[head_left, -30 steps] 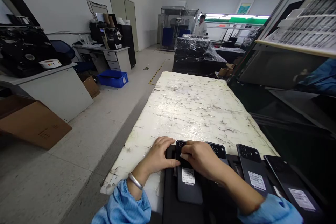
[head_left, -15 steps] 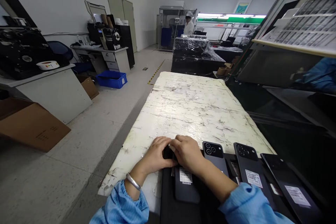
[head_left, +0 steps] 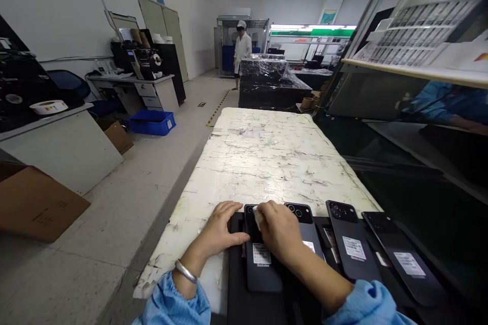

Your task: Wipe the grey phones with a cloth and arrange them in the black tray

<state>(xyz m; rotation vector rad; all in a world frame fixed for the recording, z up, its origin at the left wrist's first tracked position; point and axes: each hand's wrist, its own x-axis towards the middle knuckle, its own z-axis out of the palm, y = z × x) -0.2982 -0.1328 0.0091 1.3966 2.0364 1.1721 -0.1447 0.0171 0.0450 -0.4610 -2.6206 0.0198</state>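
A dark smartphone (head_left: 263,279) with a white barcode label lies back side up on a black tray (head_left: 236,294) at the front of the worktable. My right hand (head_left: 280,228) pinches a small white wipe (head_left: 258,217) against the phone's camera end, hiding part of the lenses. At the phone's left edge, my left hand (head_left: 219,231) is spread, its thumb touching or very near the side. Further phones lie in the row to the right: one phone (head_left: 310,231) partly behind my right arm, another phone (head_left: 351,238), and a tilted phone (head_left: 400,259).
The cracked cream table top (head_left: 267,157) stretches ahead. A shelf (head_left: 412,71) with white slotted trays overhangs the right. On the left stand a cardboard box (head_left: 46,208), a blue bin (head_left: 152,123) and desks. A person in white (head_left: 243,48) stands beyond the plastic-wrapped stack (head_left: 267,81).
My hands, close together over the phone's top end before, are now apart. The wipe and more of the phone's back now show. The view has turned slightly right; the far person stands further left.
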